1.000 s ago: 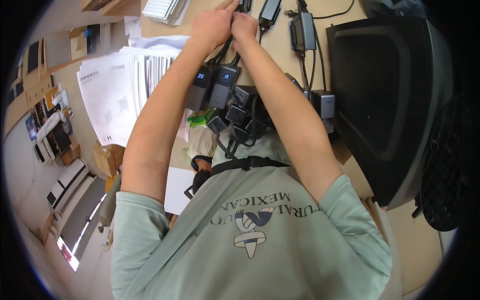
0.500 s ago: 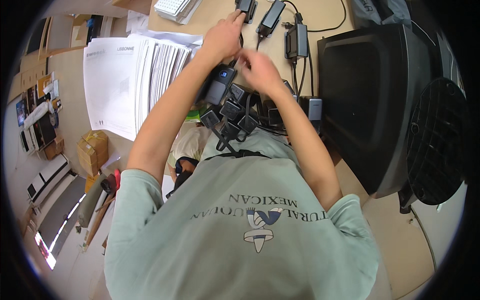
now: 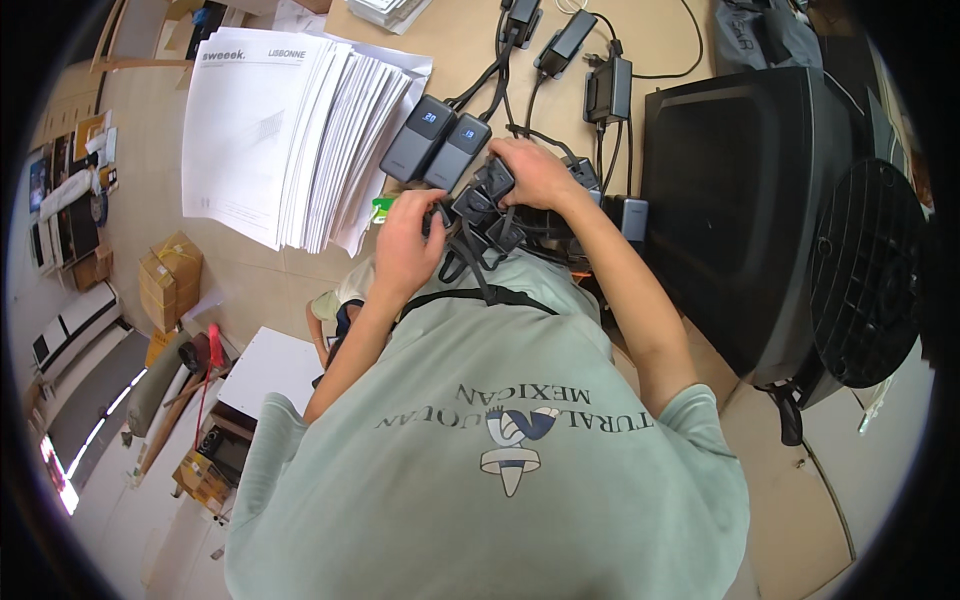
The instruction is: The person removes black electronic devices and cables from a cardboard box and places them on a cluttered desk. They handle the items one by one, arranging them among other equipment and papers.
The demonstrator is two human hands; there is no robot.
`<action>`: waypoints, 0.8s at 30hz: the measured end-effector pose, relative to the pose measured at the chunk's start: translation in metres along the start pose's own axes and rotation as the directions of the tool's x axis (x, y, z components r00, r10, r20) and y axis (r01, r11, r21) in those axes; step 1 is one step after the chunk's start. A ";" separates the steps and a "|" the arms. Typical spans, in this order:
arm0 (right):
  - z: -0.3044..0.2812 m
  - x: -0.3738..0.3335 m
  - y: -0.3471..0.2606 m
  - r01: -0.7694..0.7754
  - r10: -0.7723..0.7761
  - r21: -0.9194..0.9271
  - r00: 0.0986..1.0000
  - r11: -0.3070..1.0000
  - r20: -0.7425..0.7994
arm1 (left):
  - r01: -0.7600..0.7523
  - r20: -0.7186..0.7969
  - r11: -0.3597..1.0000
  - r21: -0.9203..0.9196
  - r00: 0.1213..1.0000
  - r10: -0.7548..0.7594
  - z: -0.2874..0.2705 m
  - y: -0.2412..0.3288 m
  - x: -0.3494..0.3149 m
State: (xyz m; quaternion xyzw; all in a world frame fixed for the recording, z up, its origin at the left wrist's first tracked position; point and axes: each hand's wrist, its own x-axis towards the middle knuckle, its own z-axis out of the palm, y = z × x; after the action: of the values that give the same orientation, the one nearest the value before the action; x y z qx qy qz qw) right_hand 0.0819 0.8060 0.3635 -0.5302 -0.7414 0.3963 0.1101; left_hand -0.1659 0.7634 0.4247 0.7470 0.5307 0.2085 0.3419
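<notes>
A cluster of small black box-shaped devices with straps (image 3: 480, 210) hangs in front of my waist at the table edge. My right hand (image 3: 540, 177) is closed on the upper black device (image 3: 495, 178) of that cluster. At the cluster's left side, my left hand (image 3: 405, 245) curls its fingers round a small black device (image 3: 437, 215), mostly hidden by them. Just beyond lie two dark grey power banks with lit displays, a left one (image 3: 415, 140) and a right one (image 3: 457, 152), side by side with black cables plugged into their far ends.
A thick stack of printed papers (image 3: 270, 140) lies on the left. Black power adapters (image 3: 608, 90) with cables stand at the back. A large black monitor-like casing (image 3: 740, 210) fills the right, with a small grey-blue block (image 3: 633, 218) beside it. Another person's arm (image 3: 317, 330) shows below the table.
Both hands have come back from the cables at the far side to the cluster at my waist. The two power banks are now uncovered. The view has shifted slightly.
</notes>
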 end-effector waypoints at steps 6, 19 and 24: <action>-0.020 -0.019 -0.027 -0.156 0.166 0.060 0.960 0.986 -0.227 | 0.005 0.096 1.000 0.003 0.995 -0.005 0.012 -0.013 -0.006; -0.060 -0.032 -0.080 0.050 0.473 0.697 0.699 0.715 -0.536 | -0.203 -0.234 0.979 -0.021 0.953 0.192 -0.004 0.047 0.054; -0.048 -0.025 -0.091 0.094 0.501 0.772 0.711 0.628 -0.494 | -0.270 -0.212 0.963 -0.009 0.941 0.262 0.001 0.054 0.079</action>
State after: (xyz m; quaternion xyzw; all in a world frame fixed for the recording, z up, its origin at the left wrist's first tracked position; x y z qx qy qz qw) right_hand 0.0571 0.7952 0.4656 -0.6270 -0.3448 0.4571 0.5282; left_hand -0.1028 0.8257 0.4597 0.7790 0.4539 0.3403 0.2670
